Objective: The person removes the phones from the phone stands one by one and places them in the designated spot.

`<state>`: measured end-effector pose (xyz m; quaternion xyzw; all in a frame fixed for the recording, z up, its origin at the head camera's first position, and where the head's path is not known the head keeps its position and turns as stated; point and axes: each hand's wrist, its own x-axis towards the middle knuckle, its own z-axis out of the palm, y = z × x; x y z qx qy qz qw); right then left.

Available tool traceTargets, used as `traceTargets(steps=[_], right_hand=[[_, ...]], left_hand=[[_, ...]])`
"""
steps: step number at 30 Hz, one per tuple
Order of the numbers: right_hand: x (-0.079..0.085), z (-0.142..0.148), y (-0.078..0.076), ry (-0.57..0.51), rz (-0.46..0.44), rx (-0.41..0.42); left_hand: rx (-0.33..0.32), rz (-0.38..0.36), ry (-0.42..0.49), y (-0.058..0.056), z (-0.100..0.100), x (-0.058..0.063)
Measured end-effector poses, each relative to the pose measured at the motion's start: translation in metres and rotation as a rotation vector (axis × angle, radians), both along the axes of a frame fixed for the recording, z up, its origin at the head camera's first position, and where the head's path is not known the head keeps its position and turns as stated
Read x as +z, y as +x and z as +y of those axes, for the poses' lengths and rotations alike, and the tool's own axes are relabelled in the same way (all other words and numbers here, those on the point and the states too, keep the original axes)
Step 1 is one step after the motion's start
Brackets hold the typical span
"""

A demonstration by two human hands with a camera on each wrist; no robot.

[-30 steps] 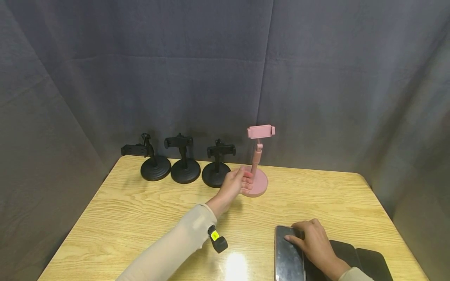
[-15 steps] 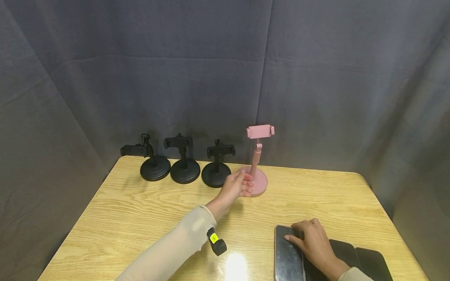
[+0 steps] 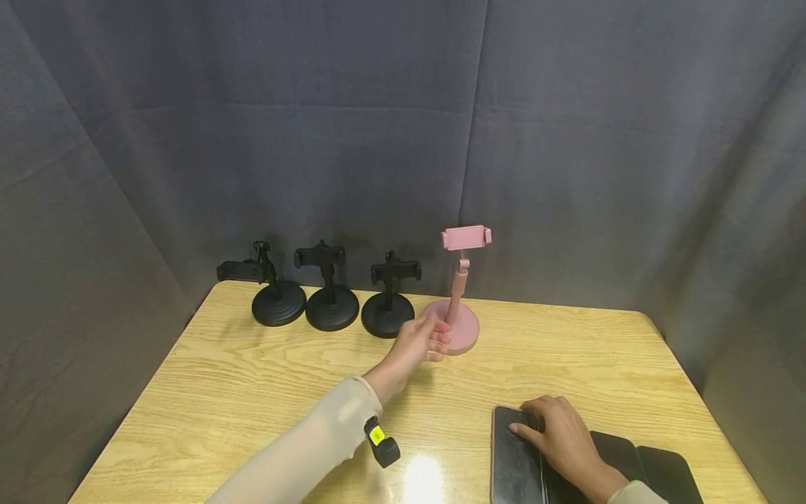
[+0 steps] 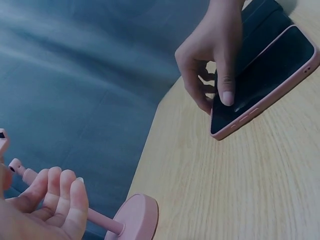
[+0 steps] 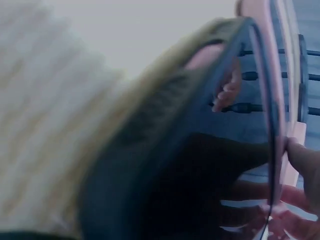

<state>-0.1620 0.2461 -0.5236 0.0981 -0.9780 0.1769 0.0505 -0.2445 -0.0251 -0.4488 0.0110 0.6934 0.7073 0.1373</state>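
Observation:
A pink phone stand (image 3: 464,325) with a round base stands upright near the table's back edge. My left hand (image 3: 412,344) is beside its post, fingers loosely bent and not wrapped round it; in the left wrist view the fingers (image 4: 61,192) overlap the post, and contact there is unclear. At the front right lies a smartphone (image 3: 518,465) in a pink case, screen up. My right hand (image 3: 563,441) pinches its upper end, the thumb on the screen and the other fingers at the edge. In the right wrist view, fingers (image 5: 304,162) touch the pink edge.
Three black phone stands (image 3: 331,308) form a row left of the pink one. Flat black rectangular items (image 3: 669,472) lie right of the smartphone, partly under my right hand. A grey curtain (image 3: 352,161) hangs behind the wooden table (image 3: 264,378).
My left hand has drawn slightly back and down from the pink stand's post, its fingers loosening. The right hand stays on the smartphone, almost unmoved.

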Motion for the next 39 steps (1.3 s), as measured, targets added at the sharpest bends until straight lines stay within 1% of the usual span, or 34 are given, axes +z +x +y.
traceTargets(steps=[8, 12, 19, 23, 30, 39], right_hand=[[0.008, -0.001, -0.003, -0.006, -0.098, -0.011], [0.013, -0.002, -0.004, -0.06, -0.122, -0.028], [0.024, -0.007, -0.006, -0.171, -0.126, -0.036], [0.029, -0.013, -0.006, -0.185, -0.116, -0.042], [0.036, -0.022, -0.008, -0.207, -0.071, -0.03], [0.044, -0.031, -0.008, -0.243, -0.082, -0.032]], left_hand=[[-0.02, 0.016, -0.001, 0.007, -0.006, -0.002], [-0.023, 0.017, -0.001, 0.008, -0.01, -0.005], [-0.017, -0.004, 0.001, 0.01, -0.015, -0.007], [-0.015, 0.005, -0.003, 0.013, -0.017, -0.008], [-0.02, 0.02, 0.008, 0.017, -0.022, -0.012], [-0.013, 0.032, 0.003, 0.02, -0.026, -0.016]])
